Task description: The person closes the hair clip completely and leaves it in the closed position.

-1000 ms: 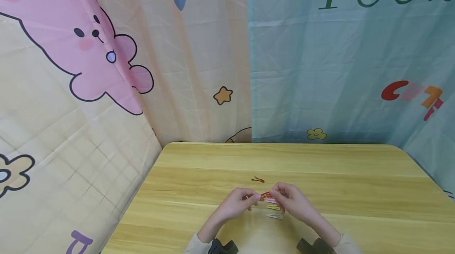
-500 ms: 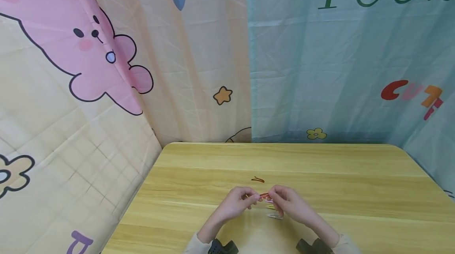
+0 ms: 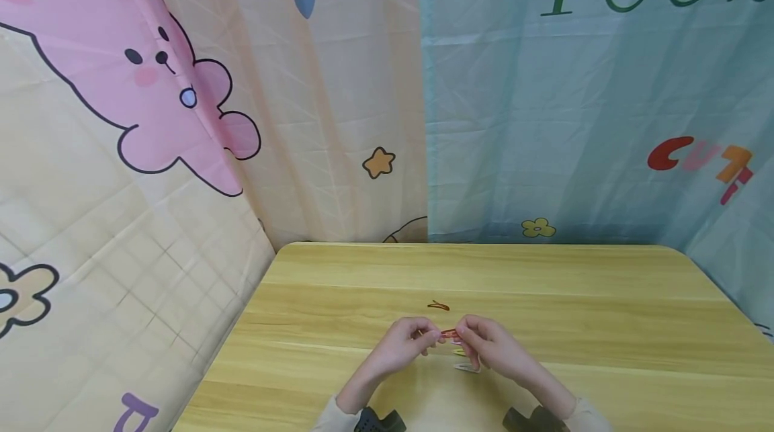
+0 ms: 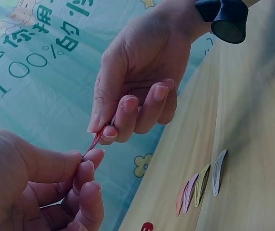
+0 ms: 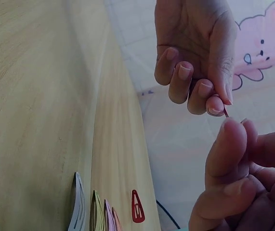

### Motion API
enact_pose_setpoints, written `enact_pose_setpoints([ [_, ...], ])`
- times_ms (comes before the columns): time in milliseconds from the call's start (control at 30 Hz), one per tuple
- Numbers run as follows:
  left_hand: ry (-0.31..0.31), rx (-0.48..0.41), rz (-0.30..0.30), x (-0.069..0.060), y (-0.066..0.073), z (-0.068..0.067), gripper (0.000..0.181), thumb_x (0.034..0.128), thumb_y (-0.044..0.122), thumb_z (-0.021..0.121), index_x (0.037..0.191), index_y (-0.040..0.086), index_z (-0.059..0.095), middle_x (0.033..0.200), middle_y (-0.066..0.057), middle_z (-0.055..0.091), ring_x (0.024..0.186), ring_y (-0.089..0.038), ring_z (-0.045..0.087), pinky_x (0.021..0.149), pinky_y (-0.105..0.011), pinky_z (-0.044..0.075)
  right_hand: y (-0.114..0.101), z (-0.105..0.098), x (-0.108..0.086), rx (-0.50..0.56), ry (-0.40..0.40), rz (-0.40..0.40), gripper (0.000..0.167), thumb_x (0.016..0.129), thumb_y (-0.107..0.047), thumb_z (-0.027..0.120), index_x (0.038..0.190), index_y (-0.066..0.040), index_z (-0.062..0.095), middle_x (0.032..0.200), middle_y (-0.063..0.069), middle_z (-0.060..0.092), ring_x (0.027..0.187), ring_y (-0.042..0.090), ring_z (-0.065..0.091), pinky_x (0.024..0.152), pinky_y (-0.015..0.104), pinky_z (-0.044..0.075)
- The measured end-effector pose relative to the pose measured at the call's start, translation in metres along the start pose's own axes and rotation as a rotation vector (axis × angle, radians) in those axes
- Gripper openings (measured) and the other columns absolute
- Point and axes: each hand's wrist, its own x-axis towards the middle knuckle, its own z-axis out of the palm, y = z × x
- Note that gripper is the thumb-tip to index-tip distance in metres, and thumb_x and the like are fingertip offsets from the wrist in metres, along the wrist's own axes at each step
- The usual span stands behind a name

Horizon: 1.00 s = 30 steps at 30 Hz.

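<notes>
A red snap hair clip (image 3: 449,334) is held in the air between both hands, above the table. My left hand (image 3: 411,339) pinches one end between thumb and index finger. The other end is pinched by my right hand (image 3: 492,344) in the same way. In the left wrist view the clip (image 4: 95,139) appears edge-on, its ends hidden by fingertips. Below lie clips in a row: grey-white (image 4: 219,172), yellow (image 4: 202,186), purple (image 4: 189,193) and orange (image 4: 181,199). Beyond the hands another red clip (image 5: 137,207) lies on the table.
The wooden table (image 3: 338,284) has rounded far corners. Printed curtains (image 3: 514,116) hang behind it and at its left side. A dark cable (image 5: 168,214) runs past the table edge in the right wrist view. Dark cameras sit on both wrists.
My right hand has shifted slightly left, and the held red clip has turned nearer to level. The right hand now covers more of the yellow clip. My left hand has barely moved.
</notes>
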Motion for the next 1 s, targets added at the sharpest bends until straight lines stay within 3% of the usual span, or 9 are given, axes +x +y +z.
enact_pose_setpoints([
  [133,0.002,-0.007,0.005,0.0003,-0.0004,-0.0003,0.016,0.0964,0.014,0.056,0.089,0.006,0.067,0.081,-0.008,0.061,0.066,-0.012,0.054,0.061,-0.026,0.046,0.0010,-0.0007,0.0001,0.061,-0.024,-0.025,0.032,0.103,-0.021,0.042,0.098,0.010,0.049,0.070,0.017,0.053,0.052,0.010,0.050,0.044,0.019,0.035],
  [233,0.002,-0.013,0.002,0.0003,0.0004,-0.0007,0.016,0.0966,0.014,0.055,0.089,0.006,0.067,0.081,-0.008,0.061,0.066,-0.012,0.054,0.061,-0.025,0.045,0.0007,-0.0007,-0.0002,0.091,-0.034,-0.025,0.032,0.103,-0.020,0.042,0.098,0.011,0.049,0.071,0.013,0.053,0.053,0.009,0.050,0.044,0.021,0.034],
  [500,-0.004,-0.056,-0.020,-0.0004,0.0031,-0.0013,0.016,0.0964,0.015,0.056,0.088,0.005,0.065,0.083,-0.012,0.060,0.067,-0.012,0.053,0.062,-0.028,0.042,-0.0024,-0.0009,-0.0004,0.136,-0.051,0.009,0.029,0.103,-0.018,0.042,0.097,0.010,0.048,0.073,0.010,0.053,0.054,0.010,0.049,0.046,0.021,0.034],
  [833,-0.031,-0.100,-0.021,-0.0010,0.0043,-0.0034,0.016,0.0962,0.013,0.055,0.088,0.002,0.063,0.081,-0.002,0.056,0.069,-0.014,0.052,0.065,-0.030,0.041,-0.0010,-0.0026,-0.0003,0.182,-0.086,-0.030,0.034,0.103,-0.018,0.042,0.100,0.015,0.045,0.072,0.005,0.052,0.054,0.009,0.049,0.045,0.023,0.031],
  [1000,-0.034,-0.109,-0.038,-0.0004,0.0017,-0.0029,0.015,0.0963,0.013,0.055,0.089,0.001,0.063,0.084,-0.005,0.057,0.069,-0.014,0.052,0.065,-0.031,0.040,-0.0010,-0.0034,-0.0008,0.196,-0.101,-0.039,0.033,0.103,-0.019,0.042,0.099,0.013,0.046,0.072,0.003,0.054,0.054,0.009,0.049,0.045,0.022,0.031],
])
